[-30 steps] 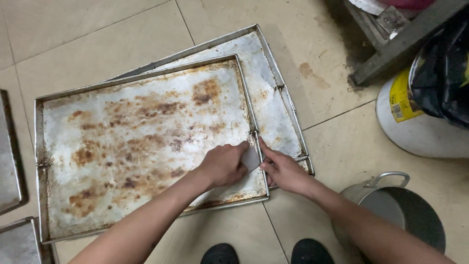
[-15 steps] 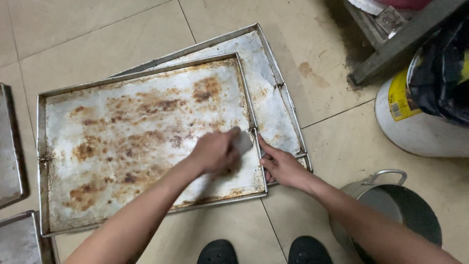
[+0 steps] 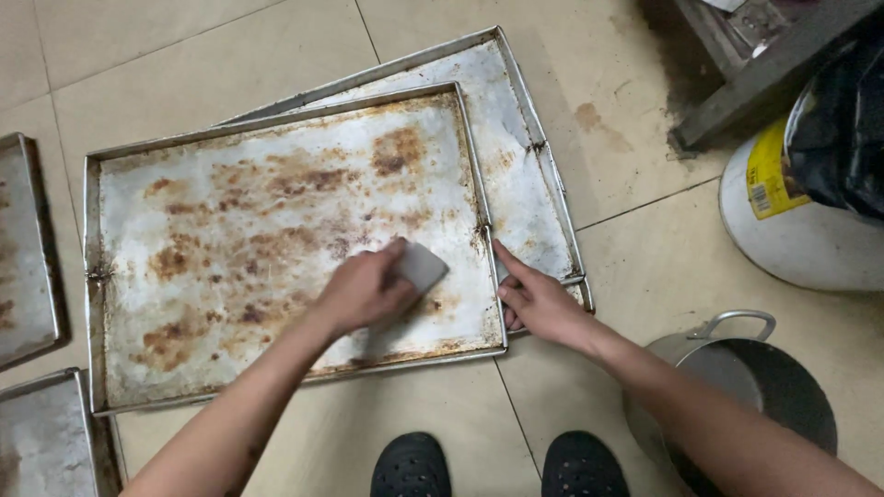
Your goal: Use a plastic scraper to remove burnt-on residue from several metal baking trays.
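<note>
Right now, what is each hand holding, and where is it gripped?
The left hand grips a pale scraper by its near end, pressed on the tray. The right hand holds that tray's right rim.

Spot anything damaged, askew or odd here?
The top baking tray is blotched with brown rust-like stains, and lies skewed across a second tray on the floor. The left hand presses a pale scraper on it.

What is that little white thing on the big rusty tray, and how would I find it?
Start at the top tray, the rust-stained one on the tiled floor. Near its right edge, the left hand presses a scraper onto it. It is small, flat and pale grey-white, unlike the brown-stained metal around it.
</note>
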